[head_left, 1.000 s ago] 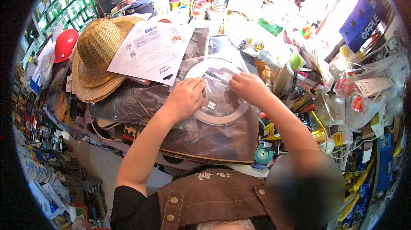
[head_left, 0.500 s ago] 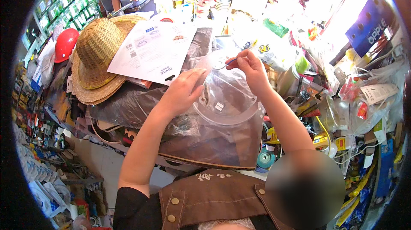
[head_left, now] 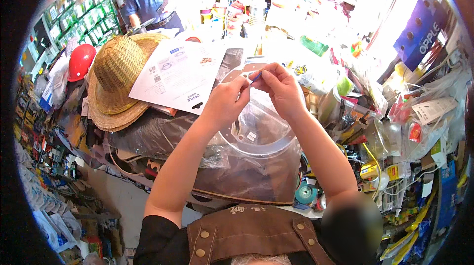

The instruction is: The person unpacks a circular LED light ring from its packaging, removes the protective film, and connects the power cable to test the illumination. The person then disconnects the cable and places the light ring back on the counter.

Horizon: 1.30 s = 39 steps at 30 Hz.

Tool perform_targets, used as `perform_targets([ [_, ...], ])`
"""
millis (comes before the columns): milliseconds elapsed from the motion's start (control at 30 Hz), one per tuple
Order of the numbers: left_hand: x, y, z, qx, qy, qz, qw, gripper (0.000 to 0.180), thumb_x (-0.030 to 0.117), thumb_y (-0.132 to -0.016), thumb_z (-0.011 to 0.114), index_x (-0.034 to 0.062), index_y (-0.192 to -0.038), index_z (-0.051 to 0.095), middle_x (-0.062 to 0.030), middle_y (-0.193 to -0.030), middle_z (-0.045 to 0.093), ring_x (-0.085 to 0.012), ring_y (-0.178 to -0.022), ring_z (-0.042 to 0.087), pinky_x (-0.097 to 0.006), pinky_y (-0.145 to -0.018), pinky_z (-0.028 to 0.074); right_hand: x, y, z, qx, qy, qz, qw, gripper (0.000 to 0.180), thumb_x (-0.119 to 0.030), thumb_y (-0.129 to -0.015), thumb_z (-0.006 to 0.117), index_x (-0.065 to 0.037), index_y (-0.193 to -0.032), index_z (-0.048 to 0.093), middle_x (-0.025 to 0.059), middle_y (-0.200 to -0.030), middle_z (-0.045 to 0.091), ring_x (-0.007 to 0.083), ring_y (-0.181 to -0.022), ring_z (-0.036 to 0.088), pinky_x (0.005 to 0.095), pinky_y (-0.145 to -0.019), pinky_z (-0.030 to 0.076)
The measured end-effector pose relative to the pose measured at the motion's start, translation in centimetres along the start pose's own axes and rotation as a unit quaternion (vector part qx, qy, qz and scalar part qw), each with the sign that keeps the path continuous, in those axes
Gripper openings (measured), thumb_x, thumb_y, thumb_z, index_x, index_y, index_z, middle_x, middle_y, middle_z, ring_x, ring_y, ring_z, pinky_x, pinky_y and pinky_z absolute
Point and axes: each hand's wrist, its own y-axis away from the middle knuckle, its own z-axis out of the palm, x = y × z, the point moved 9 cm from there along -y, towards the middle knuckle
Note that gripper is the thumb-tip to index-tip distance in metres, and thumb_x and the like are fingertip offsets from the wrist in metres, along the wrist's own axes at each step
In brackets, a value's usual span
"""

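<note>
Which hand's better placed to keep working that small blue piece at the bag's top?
Probably the right hand: its fingertips pinch the small blue piece over the clear plastic bag. The left hand pinches just beside it.

- Both bare forearms run up from the lower edge, converging toward the middle.
- Left hand (head_left: 226, 101): fingers curled, thumb and forefinger pinched together.
- Right hand (head_left: 280, 86): same pinch, fingertips almost meeting the left's, wrist bent slightly inward.

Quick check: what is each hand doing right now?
Left hand: closed, pinching the clear plastic bag.
Right hand: closed, pinching the same bag's top edge.
</note>
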Motion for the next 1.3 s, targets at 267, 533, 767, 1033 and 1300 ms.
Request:
perform_targets([
  [267,0.5,0.2,-2.9,0.103,0.24,-0.046,0.964,0.01,0.012,-0.093,0.045,0.004,-0.098,0.047,-0.0009,-0.065,0.052,-0.0061,-0.061,0.048,-0.021,-0.057,0.037,-2.3,-1.5,2.9,0.037,0.088,0.007,0.995,0.007,-0.011,-0.089,0.056,-0.004,-0.089,0.056,0.0059,-0.088,0.061,0.0129,-0.08,0.059,0.0283,-0.077,0.05],
  [533,0.4,0.8,-8.0,0.238,0.226,-0.035,0.944,0.012,0.011,-0.089,0.05,-0.0007,-0.092,0.052,-0.0031,-0.063,0.055,-0.0062,-0.055,0.05,-0.023,-0.051,0.04,-6.9,-2.0,6.9,0.038,0.365,-0.161,0.916,0.004,-0.003,-0.087,0.056,0.001,-0.088,0.054,0.0051,-0.094,0.057,0.0078,-0.082,0.051,0.0233,-0.074,0.044],
  [767,2.1,2.9,-12.2,0.308,0.158,0.001,0.938,0.01,0.008,-0.087,0.055,-0.0014,-0.09,0.053,-0.0022,-0.064,0.055,-0.0053,-0.055,0.049,-0.022,-0.051,0.04,-13.5,0.6,11.2,0.066,0.408,-0.367,0.833,0.018,-0.002,-0.079,0.06,0.0,-0.095,0.053,0.0118,-0.1,0.056,0.0206,-0.089,0.058,0.0302,-0.078,0.047],
  [1033,4.3,4.5,-11.8,0.317,0.12,0.018,0.941,0.008,0.004,-0.084,0.056,-0.0004,-0.09,0.053,-0.0023,-0.061,0.054,-0.0052,-0.052,0.047,-0.022,-0.05,0.04,-22.5,1.2,14.2,0.164,0.464,-0.525,0.694,0.051,-0.02,-0.081,0.068,-0.003,-0.123,0.047,0.0136,-0.123,0.048,0.0216,-0.11,0.047,0.0337,-0.09,0.039],
  [1300,3.8,5.3,-10.2,0.272,0.152,0.017,0.95,0.005,0.003,-0.088,0.051,0.0012,-0.092,0.048,0.0025,-0.065,0.049,-0.0016,-0.057,0.041,-0.018,-0.052,0.036,-20.6,-0.5,13.4,0.063,0.154,-0.347,0.923,0.028,-0.022,-0.087,0.061,-0.002,-0.107,0.058,0.0068,-0.112,0.058,0.0138,-0.108,0.048,0.0318,-0.096,0.033],
])
